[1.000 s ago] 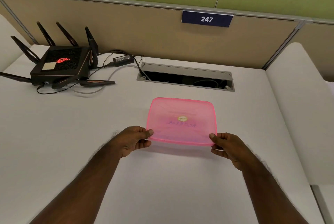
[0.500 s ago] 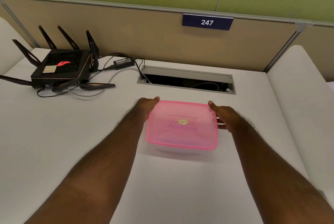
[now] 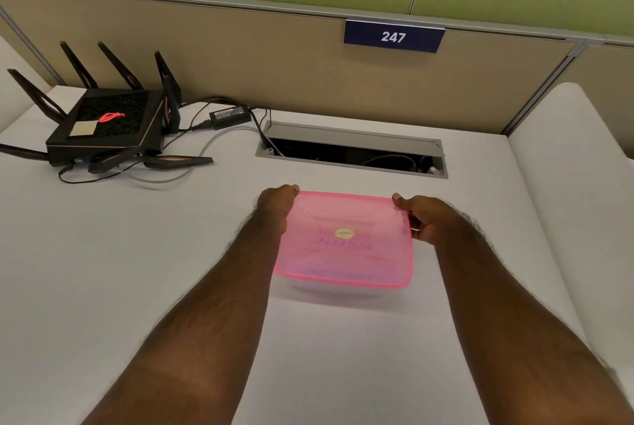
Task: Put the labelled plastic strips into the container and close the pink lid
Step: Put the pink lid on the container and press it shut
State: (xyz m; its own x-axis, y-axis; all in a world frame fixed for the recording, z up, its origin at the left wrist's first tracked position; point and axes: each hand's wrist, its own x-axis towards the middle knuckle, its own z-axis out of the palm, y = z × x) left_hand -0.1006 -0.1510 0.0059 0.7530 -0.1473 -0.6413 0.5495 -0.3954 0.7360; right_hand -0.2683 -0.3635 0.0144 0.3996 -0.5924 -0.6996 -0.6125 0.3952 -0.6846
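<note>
Spanning most of the view, white desk carries the container, centre, nearer than the cable slot. Pink lid lies on top, looks level; seal can't be confirmed. Left hand curls over the far-left lid corner, right hand clamps the far-right edge, thumb on top. Strips not clearly visible through the pink; only faint blue writing and a round sticker. Risks: near edge probably unsnapped, so pressing only the far corners may pop it up; uneven push could slide the container on the smooth desk.
</note>
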